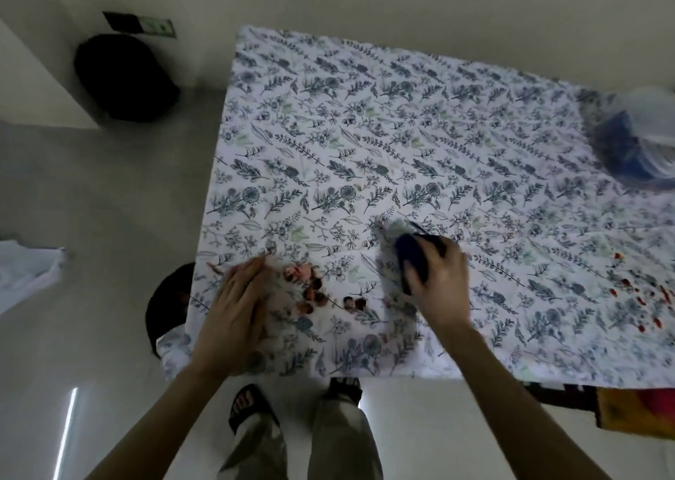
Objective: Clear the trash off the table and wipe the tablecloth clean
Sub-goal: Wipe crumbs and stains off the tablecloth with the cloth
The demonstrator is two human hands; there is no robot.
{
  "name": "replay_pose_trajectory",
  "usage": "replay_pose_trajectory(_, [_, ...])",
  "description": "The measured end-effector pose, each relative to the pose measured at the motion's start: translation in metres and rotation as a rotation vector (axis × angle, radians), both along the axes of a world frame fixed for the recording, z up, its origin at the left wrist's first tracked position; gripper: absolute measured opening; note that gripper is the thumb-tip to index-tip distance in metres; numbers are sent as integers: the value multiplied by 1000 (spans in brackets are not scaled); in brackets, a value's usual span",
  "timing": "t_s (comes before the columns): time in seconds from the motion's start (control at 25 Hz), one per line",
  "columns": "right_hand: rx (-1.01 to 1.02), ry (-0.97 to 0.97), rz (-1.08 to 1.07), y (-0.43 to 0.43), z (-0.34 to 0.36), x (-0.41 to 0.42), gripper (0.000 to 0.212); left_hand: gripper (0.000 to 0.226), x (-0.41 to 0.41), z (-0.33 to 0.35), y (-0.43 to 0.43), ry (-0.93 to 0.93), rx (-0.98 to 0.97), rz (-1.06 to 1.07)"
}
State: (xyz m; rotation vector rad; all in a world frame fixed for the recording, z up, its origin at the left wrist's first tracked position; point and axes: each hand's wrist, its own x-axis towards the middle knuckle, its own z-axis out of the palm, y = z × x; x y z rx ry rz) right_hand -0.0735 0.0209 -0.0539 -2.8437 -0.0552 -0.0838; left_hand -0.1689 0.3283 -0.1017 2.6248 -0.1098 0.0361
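On tablecloth [420, 143]: left hand [239, 308] flat, grip wide; right hand [438, 282] grip clutching dark cloth [414, 256]

Scraps [308, 291] on tablecloth [420, 132] between hands; bin [166, 306] below left edge.

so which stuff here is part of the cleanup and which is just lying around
Part of the job:
- dark cloth in the right hand
- brown scraps beside the left hand
- red spots
- tablecloth

Just lying about:
- black bag on the floor
- plastic-wrapped blue thing
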Motion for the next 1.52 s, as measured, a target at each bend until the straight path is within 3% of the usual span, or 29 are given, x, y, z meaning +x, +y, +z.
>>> replay_pose_trajectory(0.12, [-145, 23, -245, -69, -4, -38, 49, 56, -27, -6, 38, -2, 81, 9])
replay_pose_trajectory(0.2, [-153, 65, -428, -70, -16, -68, 50, 61, -49, -12, 55, 3, 78, 3])
replay_pose_trajectory(0.28, [-168, 60, -475, -50, -25, -82, 61, 60, -61, -14, 54, 1, 28, 0])
replay_pose_trajectory(0.64, [-73, 6, -262, 108, -28, -81, 53, 60, -56, -19, 55, -56, -81, 99])
replay_pose_trajectory(0.92, [107, 105, -5, 243, -24, -69, 51, 55, -50, -15, 77, -49, 45, 198])
replay_pose_trajectory(1.12, [128, 46, 139, 212, -18, -65, 47, 56, -59, -13, 72, -4, -56, 247])
replay_pose_trajectory(1.32, [-94, 22, 35, 144, -17, -50, 49, 63, -78, -22, 62, 76, -201, 294])
replay_pose_trajectory(1.52, [-153, 71, 54, 162, -21, -65, 52, 68, -97, -35, 56, 125, -302, 327])
